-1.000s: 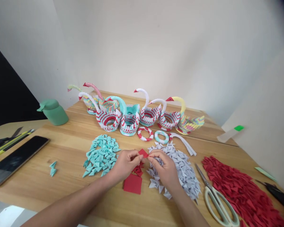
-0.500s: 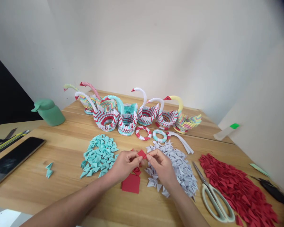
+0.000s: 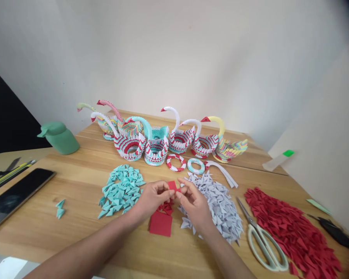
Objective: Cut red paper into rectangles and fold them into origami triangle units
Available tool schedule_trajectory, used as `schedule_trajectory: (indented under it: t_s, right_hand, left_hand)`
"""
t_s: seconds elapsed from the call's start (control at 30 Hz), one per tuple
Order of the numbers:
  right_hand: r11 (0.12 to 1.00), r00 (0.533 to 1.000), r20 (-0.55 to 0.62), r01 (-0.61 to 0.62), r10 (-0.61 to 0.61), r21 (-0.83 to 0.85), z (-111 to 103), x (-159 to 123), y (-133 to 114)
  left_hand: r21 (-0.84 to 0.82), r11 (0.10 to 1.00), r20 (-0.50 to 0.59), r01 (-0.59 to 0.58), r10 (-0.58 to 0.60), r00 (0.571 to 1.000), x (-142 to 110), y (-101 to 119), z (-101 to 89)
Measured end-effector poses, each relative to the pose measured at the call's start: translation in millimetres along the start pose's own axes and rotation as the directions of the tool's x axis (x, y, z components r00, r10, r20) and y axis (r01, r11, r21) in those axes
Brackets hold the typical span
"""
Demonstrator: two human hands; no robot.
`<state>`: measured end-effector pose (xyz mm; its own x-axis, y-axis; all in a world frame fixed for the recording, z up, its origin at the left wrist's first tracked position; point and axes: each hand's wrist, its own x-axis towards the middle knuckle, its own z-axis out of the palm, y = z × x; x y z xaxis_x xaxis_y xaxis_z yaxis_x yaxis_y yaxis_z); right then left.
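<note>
**Small red paper (image 3: 172,186) bridging left hand (image 3: 153,198) and right hand (image 3: 197,203)**

On the left, a heap of teal folded pieces (image 3: 122,193) is lying beside the left hand, which is pinching the small red paper by its left side. The paper is sitting in front of the fingers, just to the right of that hand, its upper part standing free. It is looking nearly square, so no long axis is showing clearly. Below it, small red pieces (image 3: 166,208) are lying next to a flat red sheet (image 3: 161,224). Neither hand is clearly nearer: the right hand is meeting the paper's lower right corner, gripping it between thumb and a bent finger while the index finger is rising apart. Pale folded pieces (image 3: 225,211) are spreading beside the right hand; farther right, scissors (image 3: 266,248) are resting near a red heap (image 3: 293,232).
</note>
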<state>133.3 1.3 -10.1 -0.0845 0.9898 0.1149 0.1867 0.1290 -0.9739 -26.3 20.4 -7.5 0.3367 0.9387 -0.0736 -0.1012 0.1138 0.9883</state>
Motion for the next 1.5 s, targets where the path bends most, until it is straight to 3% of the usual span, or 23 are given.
schedule_trajectory:
  t_s: [0.13,0.27,0.47,0.67,0.8,0.9,1.0,1.13,1.23,1.5]
  right_hand:
    - [1.000,0.994,0.107,-0.024,0.023,0.001,-4.3,2.5,-1.4]
    - [0.992,0.998,0.055,0.009,-0.002,-0.126,-11.5,3.4,-8.1]
    - [0.980,0.999,-0.024,0.041,-0.047,-0.196,-11.4,2.2,-15.3]
    - [0.975,0.998,-0.027,0.046,-0.053,-0.219,-11.2,2.5,-12.5]
    - [0.950,0.991,-0.001,0.130,-0.136,-0.283,-11.5,3.0,-9.9]
    - [0.875,0.941,0.024,0.322,-0.336,-0.361,-12.9,4.0,-8.2]
    - [0.722,0.835,0.114,0.527,-0.539,-0.447,-15.8,4.8,-8.3]
    - [0.552,0.732,0.236,0.650,-0.639,-0.522,-19.4,4.7,-11.8]
    - [0.495,0.704,0.270,0.672,-0.656,-0.551,-20.6,4.2,-13.4]
    - [0.449,0.698,0.295,0.669,-0.652,-0.592,-19.7,3.7,-10.6]
  left_hand:
    - [0.092,0.996,0.011,-0.006,0.005,1.000,0.9,1.4,-7.3]
    - [0.339,0.935,0.076,-0.104,0.083,0.994,-1.8,-0.1,-10.2]
    - [0.062,0.993,0.079,0.096,-0.101,0.992,-0.1,4.3,-7.9]
    - [0.087,0.988,0.050,0.124,-0.128,0.990,-0.7,9.4,-7.8]
    - [0.095,0.990,0.042,0.103,-0.108,0.993,-1.9,10.7,-6.0]
    - [0.085,0.990,0.022,0.111,-0.113,0.993,-1.7,11.0,-5.8]
    - [0.040,0.991,0.027,0.131,-0.132,0.991,-2.2,12.8,-6.5]
    - [-0.075,0.984,0.059,0.164,-0.160,0.985,-4.6,16.5,-7.0]
    - [-0.127,0.976,0.063,0.177,-0.170,0.983,-5.5,17.4,-7.3]
    - [-0.112,0.985,0.105,0.133,-0.121,0.987,-2.1,12.9,-10.9]
